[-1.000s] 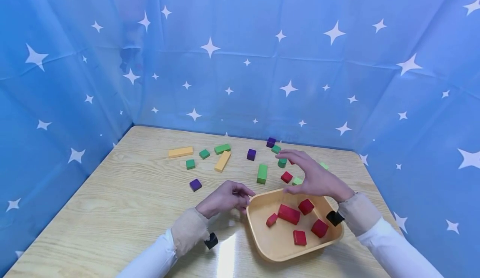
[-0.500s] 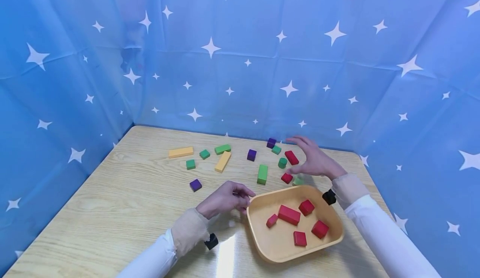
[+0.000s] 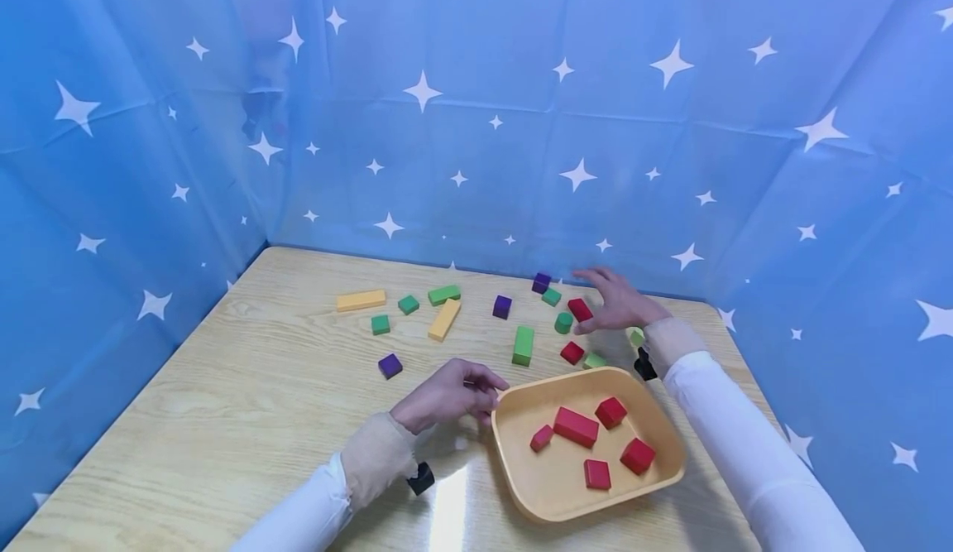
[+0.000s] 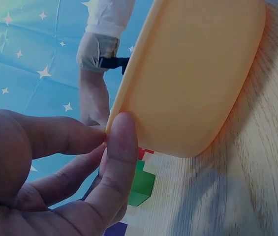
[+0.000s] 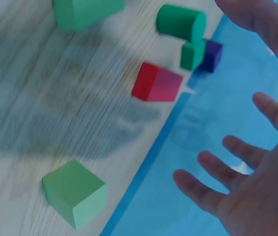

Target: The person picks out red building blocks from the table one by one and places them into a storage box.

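My left hand (image 3: 450, 392) pinches the rim of a tan plastic tray (image 3: 521, 498) at its left corner; the left wrist view shows thumb and finger on that rim. Several red blocks (image 3: 576, 426) lie in the tray. Beyond the tray, my right hand (image 3: 620, 302) hovers with spread fingers and nothing in them. Nearest to it is a red block (image 3: 580, 309), which in the right wrist view is a red block (image 5: 156, 83) on the tabletop, apart from the fingers. A second loose red block (image 3: 572, 352) lies closer to the tray.
Around the right hand are a dark green cylinder (image 3: 563, 323), a purple cube (image 3: 541, 282) and a light green block (image 5: 75, 191). A green block (image 3: 524, 345) stands behind the tray. Yellow blocks (image 3: 361, 300) lie farther left. A blue star-patterned curtain (image 3: 476, 122) borders the table's back.
My right hand has moved from above the tray's far edge, away over the table, to beside the far red block. The left hand keeps its grip on the tray.
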A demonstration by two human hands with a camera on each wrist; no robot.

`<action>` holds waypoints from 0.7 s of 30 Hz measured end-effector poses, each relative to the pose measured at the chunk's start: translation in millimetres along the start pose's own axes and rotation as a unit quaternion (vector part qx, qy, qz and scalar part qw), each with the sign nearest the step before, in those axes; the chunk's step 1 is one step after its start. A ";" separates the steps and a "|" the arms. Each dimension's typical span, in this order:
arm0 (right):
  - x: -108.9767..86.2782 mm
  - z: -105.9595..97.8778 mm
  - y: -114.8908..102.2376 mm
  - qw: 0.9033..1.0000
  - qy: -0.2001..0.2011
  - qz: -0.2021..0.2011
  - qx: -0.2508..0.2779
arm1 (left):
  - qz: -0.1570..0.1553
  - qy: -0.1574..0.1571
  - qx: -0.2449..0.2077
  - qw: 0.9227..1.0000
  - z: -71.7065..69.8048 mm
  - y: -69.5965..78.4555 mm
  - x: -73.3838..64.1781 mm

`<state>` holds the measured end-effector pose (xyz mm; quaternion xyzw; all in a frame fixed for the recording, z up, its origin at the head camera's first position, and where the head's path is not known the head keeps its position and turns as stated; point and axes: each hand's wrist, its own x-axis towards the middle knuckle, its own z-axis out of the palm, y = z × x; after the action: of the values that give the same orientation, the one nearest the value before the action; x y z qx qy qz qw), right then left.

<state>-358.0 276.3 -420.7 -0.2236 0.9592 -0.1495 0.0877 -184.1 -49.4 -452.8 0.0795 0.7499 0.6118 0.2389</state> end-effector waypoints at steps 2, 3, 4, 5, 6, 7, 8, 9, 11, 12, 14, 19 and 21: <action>6.3 0.3 4.8 1.000 -0.012 0.005 -0.005 | -0.002 0.002 0.004 1.000 -0.4 0.2 0.5; 9.1 0.4 7.0 1.000 -0.020 0.010 -0.007 | -0.002 0.002 0.005 1.000 -0.5 0.3 0.7; 11.8 0.6 9.2 1.000 -0.027 0.011 -0.009 | -0.003 0.002 0.005 1.000 -0.7 0.3 0.8; 14.1 0.6 10.7 0.999 -0.035 0.012 -0.011 | -0.003 0.002 0.004 1.000 -0.7 0.3 0.8; 16.5 0.8 12.1 0.999 -0.043 0.012 -0.010 | -0.004 0.002 0.002 1.000 -0.9 0.3 0.8; 18.6 0.9 13.2 0.999 -0.049 0.013 -0.009 | -0.004 0.002 0.000 1.000 -0.8 0.1 0.7; 20.7 1.0 14.1 0.998 -0.056 0.012 -0.010 | -0.004 0.001 0.000 1.000 -0.8 0.0 0.6; 22.7 1.1 14.7 0.998 -0.062 0.011 -0.011 | -0.004 0.001 -0.001 1.000 -0.9 0.0 0.6; 27.3 1.7 15.3 0.997 -0.070 0.012 -0.013 | -0.002 0.001 -0.002 1.000 -1.0 -0.3 0.8; 29.4 2.0 15.3 0.997 -0.075 0.014 -0.012 | -0.002 0.002 -0.002 1.000 -1.2 -0.3 0.8; 33.9 3.5 14.9 0.996 -0.081 0.019 -0.015 | -0.001 0.002 -0.001 1.000 -1.5 -0.4 0.9; 42.0 9.3 10.0 0.994 -0.104 0.025 -0.031 | 0.001 -0.001 -0.006 1.000 -1.7 -0.4 0.6; 43.7 11.0 7.5 0.992 -0.114 0.026 -0.038 | 0.001 -0.003 -0.009 1.000 -1.4 -0.6 0.9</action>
<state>-397.1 260.1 -437.9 -0.2170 0.9533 -0.0844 0.1921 -185.4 -50.4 -453.4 0.0804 0.7438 0.6182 0.2411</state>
